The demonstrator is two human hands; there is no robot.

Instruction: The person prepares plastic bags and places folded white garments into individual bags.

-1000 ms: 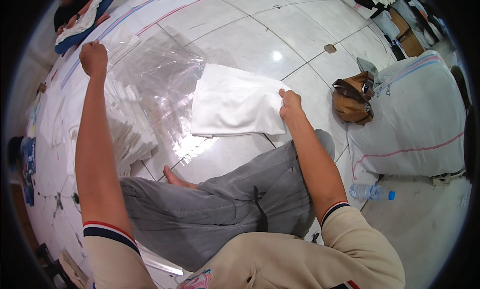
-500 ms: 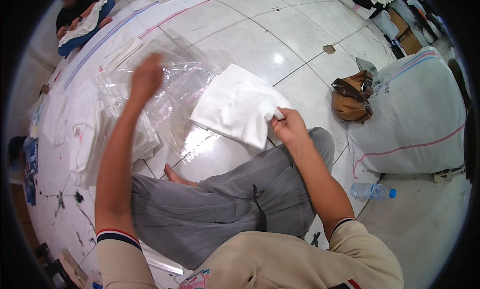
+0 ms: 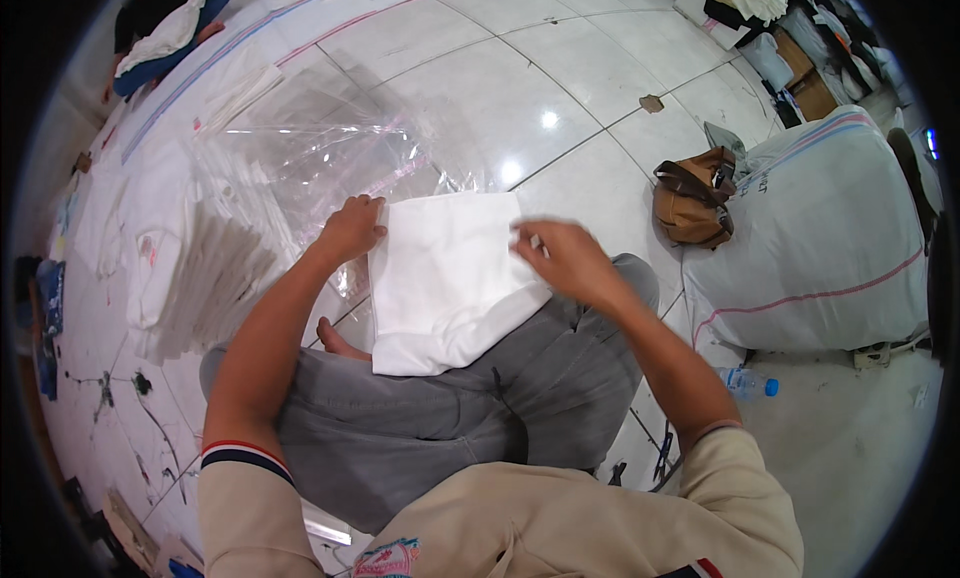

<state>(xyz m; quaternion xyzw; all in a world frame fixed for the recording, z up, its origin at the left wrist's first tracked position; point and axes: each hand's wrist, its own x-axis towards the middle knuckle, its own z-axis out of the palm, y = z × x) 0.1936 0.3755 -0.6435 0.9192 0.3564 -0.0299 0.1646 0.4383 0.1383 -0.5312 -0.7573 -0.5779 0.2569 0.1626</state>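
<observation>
A folded white cloth (image 3: 445, 268), perhaps a garment, lies in front of me, its near end resting against my crossed legs. At its upper left edge is my left hand (image 3: 352, 228), fingers and thumb closed on the border. My right hand (image 3: 570, 263) is at the cloth's right edge, slightly blurred, with fingers bent and a gap between them and the thumb. Just beyond the cloth, clear plastic bags (image 3: 330, 148) are spread on the floor. Left of them stands a stack of folded white garments (image 3: 210, 278).
A large white woven sack (image 3: 810, 268) stands at right, with a brown bag (image 3: 695, 198) against it and a water bottle (image 3: 745, 383) below. Another person (image 3: 165, 43) sits at far left with white cloth. Small dark tools (image 3: 662, 453) lie beside my right hip.
The white cloth has come nearer and been squared up before me. My left hand has come down from above the plastic to its left edge. The right hand has let go of its corner.
</observation>
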